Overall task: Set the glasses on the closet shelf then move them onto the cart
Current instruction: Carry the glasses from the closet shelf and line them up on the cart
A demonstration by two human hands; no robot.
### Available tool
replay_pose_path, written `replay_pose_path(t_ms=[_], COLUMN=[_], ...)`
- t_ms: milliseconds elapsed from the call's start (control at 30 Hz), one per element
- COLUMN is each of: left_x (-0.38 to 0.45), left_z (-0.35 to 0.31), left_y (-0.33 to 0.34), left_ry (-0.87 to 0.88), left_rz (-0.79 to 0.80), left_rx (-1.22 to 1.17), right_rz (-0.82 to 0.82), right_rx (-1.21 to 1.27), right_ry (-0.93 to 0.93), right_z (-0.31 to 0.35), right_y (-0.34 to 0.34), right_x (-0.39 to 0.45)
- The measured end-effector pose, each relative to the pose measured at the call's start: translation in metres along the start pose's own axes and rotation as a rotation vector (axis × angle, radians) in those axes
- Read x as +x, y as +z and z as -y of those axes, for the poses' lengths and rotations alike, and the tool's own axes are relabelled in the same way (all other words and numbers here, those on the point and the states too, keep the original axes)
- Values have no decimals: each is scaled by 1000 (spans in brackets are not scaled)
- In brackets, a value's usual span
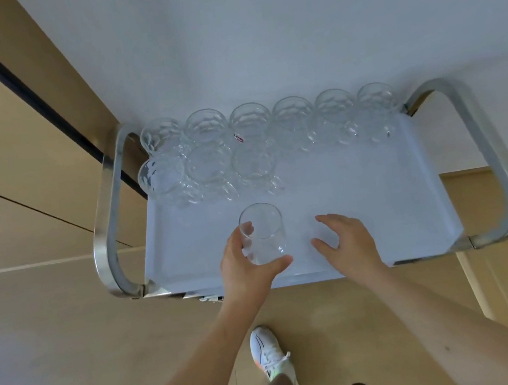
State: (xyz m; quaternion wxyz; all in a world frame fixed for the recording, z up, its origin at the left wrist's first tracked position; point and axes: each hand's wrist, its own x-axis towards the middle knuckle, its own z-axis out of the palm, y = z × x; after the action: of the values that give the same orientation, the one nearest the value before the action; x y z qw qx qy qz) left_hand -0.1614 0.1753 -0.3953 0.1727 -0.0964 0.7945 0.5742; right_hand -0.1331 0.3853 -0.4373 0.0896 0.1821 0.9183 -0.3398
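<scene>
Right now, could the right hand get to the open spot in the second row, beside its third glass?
Probably yes. The right hand is open and holds nothing, and only bare cart top lies between it and the spot beside the third glass. The left hand holds its glass off to the side.

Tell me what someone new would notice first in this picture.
First, the left hand gripping a clear glass above the near part of the white cart top, the right hand open beside it. Behind, two rows of glasses fill the far edge.

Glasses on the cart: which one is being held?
The smooth glass nearest the front, gripped by the left hand. The others stand untouched in rows at the cart's back.
</scene>
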Motion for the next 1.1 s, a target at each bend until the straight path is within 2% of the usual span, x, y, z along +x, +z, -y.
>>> replay_pose_path(t_ms=[433,600,700,1100], left_x=[-115,-153,-166,-114], left_z=[13,37,61,173], left_y=[58,74,80,86], left_ry=[89,46,-9,-87], left_rz=[-86,-142,-175,-218], left_rx=[33,12,15,39], right_rz=[106,109,164,209], right_rx=[-54,-98,-152,-165], right_ry=[-56,-60,-84,-121], right_z=[-73,-96,-109,-149], right_y=[-24,-16,1,105], right_x=[-119,-151,-161,-109])
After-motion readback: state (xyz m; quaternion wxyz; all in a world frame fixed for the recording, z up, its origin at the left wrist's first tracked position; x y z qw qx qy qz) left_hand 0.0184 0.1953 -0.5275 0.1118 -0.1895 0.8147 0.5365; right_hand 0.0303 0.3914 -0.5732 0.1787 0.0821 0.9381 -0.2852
